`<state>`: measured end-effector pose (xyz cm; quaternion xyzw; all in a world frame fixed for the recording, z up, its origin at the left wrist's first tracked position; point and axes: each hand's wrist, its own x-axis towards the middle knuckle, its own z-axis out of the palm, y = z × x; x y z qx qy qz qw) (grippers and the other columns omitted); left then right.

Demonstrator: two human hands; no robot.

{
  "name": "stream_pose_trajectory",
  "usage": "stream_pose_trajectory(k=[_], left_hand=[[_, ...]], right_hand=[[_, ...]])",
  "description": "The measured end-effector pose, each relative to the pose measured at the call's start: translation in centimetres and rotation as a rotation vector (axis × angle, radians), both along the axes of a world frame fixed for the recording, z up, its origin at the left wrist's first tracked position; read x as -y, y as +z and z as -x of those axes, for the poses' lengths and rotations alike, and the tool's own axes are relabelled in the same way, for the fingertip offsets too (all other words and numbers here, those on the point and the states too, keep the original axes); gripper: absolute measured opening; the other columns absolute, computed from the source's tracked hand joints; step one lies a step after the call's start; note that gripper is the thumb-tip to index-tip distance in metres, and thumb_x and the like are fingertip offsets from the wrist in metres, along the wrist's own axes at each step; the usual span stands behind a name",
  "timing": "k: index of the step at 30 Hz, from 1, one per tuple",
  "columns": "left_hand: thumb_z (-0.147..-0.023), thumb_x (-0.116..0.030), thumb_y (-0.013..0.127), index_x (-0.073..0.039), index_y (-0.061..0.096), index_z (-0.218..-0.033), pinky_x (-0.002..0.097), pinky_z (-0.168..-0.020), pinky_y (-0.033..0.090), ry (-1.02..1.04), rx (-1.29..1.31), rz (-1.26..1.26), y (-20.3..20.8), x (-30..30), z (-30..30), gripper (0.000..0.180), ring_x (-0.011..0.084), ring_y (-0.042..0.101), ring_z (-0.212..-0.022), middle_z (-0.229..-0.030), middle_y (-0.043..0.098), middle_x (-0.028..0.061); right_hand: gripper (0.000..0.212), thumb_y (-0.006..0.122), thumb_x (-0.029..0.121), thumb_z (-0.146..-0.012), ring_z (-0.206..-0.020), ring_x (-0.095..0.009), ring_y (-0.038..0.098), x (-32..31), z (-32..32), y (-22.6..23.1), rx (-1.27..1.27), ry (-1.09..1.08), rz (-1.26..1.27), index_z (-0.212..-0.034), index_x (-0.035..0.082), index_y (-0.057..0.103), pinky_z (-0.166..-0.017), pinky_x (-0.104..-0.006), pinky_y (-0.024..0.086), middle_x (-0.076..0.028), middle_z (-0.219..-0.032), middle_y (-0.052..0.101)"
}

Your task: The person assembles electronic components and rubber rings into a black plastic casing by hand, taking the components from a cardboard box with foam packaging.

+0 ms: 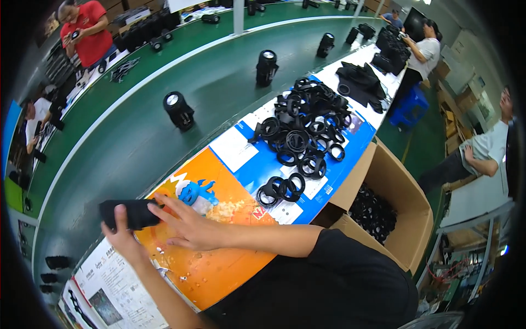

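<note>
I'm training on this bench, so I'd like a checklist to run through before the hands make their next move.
1. Left hand holding the black cylinder: ok, thumb across it.
2. Right hand firmly gripping the cylinder: cannot tell; its spread fingers are at the right end.
3. Black rings at hand on the bench: ok, heaped on the blue sheet.
4. Orange sheet free of scraps: not ok, small pale bits lie on it.
5. Cardboard box open: ok.
</note>
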<state>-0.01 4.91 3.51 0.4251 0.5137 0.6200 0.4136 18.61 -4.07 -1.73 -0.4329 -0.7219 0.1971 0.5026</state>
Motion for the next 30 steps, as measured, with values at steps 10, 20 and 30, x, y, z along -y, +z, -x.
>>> stream_pose_trajectory(k=[10,20,30], left_hand=[[-0.102,-0.052,0.078,-0.005,0.048,-0.158,0.0468,-0.115,0.054,-0.386,0.462,-0.107,-6.8,4.2,-0.5,0.079,0.0321,0.067,-0.132,-0.144,0.066,0.0138],[-0.095,-0.035,0.088,-0.003,0.056,-0.139,0.0470,-0.106,0.062,-0.387,0.551,-0.148,-4.2,4.8,-1.7,0.063,0.0328,0.075,-0.117,-0.123,0.073,0.0154],[-0.090,-0.063,0.087,0.001,0.048,-0.156,0.0452,-0.101,0.065,-0.499,0.660,-0.270,-4.4,4.3,0.0,0.100,0.0312,0.074,-0.119,-0.131,0.068,0.0171]], right_hand=[[0.054,0.058,0.039,-0.118,-0.095,-0.016,0.075,-0.3,-2.1,-2.4,-0.747,0.382,0.721,-0.155,-0.001,0.053,-0.084,-0.0296,0.062,-0.008,-0.110,0.074],[0.091,0.088,0.026,-0.098,-0.131,-0.029,0.069,0.8,0.3,-0.8,-0.423,0.304,0.534,-0.168,-0.003,0.038,-0.108,-0.0379,0.056,-0.020,-0.144,0.066],[0.091,0.095,0.021,-0.090,-0.129,-0.028,0.069,1.7,0.8,-2.0,-0.319,0.241,0.404,-0.162,-0.005,0.046,-0.110,-0.0389,0.054,-0.022,-0.140,0.068]])
